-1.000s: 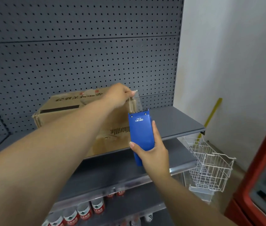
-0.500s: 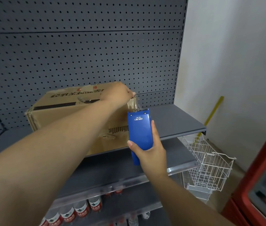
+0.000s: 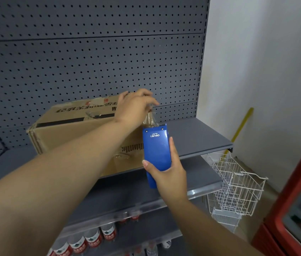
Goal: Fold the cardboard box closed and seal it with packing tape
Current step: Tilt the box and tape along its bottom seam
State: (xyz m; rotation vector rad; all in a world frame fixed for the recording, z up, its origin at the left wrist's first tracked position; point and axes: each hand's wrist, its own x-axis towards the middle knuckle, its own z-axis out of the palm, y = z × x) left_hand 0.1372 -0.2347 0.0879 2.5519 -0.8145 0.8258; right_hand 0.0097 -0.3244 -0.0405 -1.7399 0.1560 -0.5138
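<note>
Where the right hand (image 3: 166, 174) is closed around the lower half of a blue tape dispenser (image 3: 156, 152), its thumb is laid on the smooth front face and one finger is stretched up the right edge. The dispenser is a flat, rounded-cornered block of glossy plastic, held upright, with small white lettering near its top; its bottom end is hidden behind the palm. A short, crinkled strip of clear tape (image 3: 150, 119) is drawn up from the top edge and is pinched between the fingertips of the left hand (image 3: 135, 106), whose grip is shut on it. The roll itself cannot be seen.

Just behind both hands a cardboard box (image 3: 75, 132) is set on the upper shelf (image 3: 192, 133), against the pegboard (image 3: 90, 61). The box is brown, matt and creased, with dark printed characters and a red mark on its top; its flaps are folded down, and a wrinkled shred of old tape is stuck near the middle seam. Its right end is covered by the left forearm and the dispenser, so the seam there cannot be judged.

The shelf is smooth grey metal, the pegboard a dark sheet of evenly punched holes. Bottles (image 3: 94, 237) with red labels are blurred on a lower shelf. A white wire basket (image 3: 236, 183) is seen to the right.
</note>
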